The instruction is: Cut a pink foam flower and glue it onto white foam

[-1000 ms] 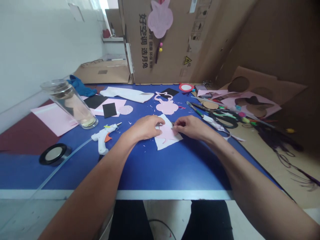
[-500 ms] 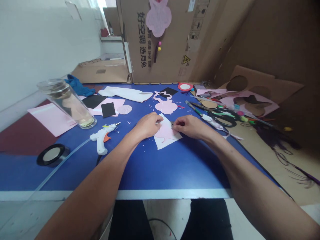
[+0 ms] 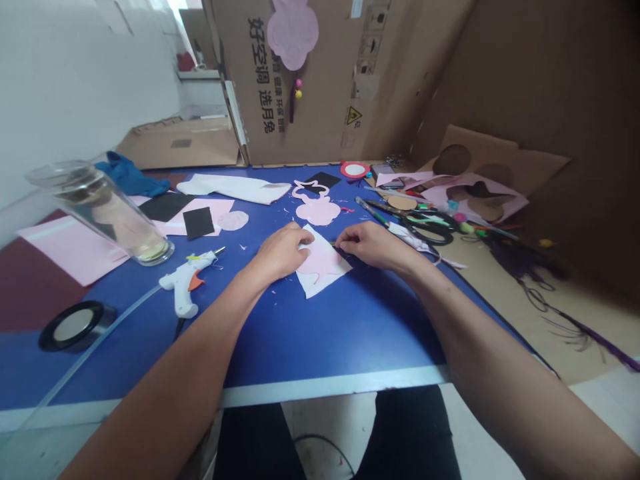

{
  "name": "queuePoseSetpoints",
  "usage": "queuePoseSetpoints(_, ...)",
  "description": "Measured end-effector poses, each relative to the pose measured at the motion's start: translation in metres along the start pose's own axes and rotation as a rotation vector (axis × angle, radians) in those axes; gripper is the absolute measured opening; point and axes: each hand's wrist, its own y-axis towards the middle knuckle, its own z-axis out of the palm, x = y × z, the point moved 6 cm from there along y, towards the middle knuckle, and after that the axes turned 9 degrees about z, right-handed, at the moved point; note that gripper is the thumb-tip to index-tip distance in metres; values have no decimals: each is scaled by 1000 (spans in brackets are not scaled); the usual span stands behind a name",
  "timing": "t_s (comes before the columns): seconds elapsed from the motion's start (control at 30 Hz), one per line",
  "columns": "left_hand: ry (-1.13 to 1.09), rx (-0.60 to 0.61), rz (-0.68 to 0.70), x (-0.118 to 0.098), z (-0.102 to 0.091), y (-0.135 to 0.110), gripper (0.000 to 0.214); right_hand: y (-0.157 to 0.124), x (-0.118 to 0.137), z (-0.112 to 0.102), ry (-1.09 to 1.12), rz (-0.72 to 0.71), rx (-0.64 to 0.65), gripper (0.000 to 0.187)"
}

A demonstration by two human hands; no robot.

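Cardboard (image 3: 320, 133) reads "好空调 选月兔"; hands (image 3: 286, 251) (image 3: 364, 241) curl at paper (image 3: 320, 263), their pinch unclear.

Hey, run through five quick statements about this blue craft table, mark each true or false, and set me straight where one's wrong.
1. The left hand touches the white piece. True.
2. The right hand grips the glue gun. False: the glue gun lies on the blue table, left of the left forearm.
3. A pink cloud-shaped piece lies beyond the hands. True.
4. The pink cutout with dangling beads lies flat on the table. False: the pink cutout is up against the cardboard.
5. The black-rimmed roll lies left of the glue gun. True.
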Motion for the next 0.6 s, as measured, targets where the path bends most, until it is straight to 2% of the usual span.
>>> queuePoseSetpoints(0.43, -123, -12, -36, 6, -5, 2, 46, -1, -1, 4, 4, -12, 21, 32)
queuePoseSetpoints(0.6, -178, -22, -54, 7, -7, 3, 45, -4, 3, 5, -20, -20, 27, 34)
